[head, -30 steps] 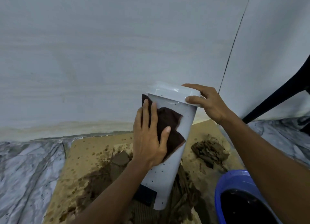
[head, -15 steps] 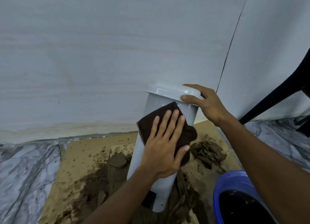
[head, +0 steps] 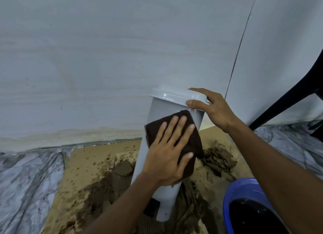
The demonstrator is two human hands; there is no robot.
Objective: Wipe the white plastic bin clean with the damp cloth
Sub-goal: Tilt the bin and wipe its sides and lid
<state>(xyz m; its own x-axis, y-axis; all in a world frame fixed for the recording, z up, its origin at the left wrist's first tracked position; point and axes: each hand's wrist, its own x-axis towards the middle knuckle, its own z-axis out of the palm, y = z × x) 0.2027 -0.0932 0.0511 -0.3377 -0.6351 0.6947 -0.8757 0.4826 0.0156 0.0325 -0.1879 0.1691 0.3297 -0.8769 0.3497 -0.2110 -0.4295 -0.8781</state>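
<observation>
Head view, looking down: the bin (head: 153, 163), tall and white, stands tilted with its top leaning away toward the wall (head: 104, 58) and its foot on wet brown cardboard (head: 83, 177); the lid (head: 176, 96) is on, glossy at its front edge. The left hand (head: 167, 156) lies flat on the near side of the bin, fingers (head: 181, 127) spread and straight, palm pressing the cloth (head: 190, 142) against the plastic; the cloth is dark brown, folded, and reaches from just under the lid down past the thumb, its right edge hanging off the bin's side. The right hand (head: 213, 109) grips the lid's right corner, thumb curled over the front lip and the other fingers over the top; its forearm runs down to the lower right edge of the picture. A small dark part (head: 152, 207) shows at the bin's base, left of its foot; what it is cannot be told. The cardboard is spotted with dark stains; a heap of soggy brown scraps (head: 218, 158) lies on it just right of the bin. A blue bucket (head: 237, 191) of dark water sits at lower right, near the bin; grey marbled floor (head: 26, 181) shows on both sides of the cardboard; a black chair leg (head: 283, 100) slants across the wall at far right.
</observation>
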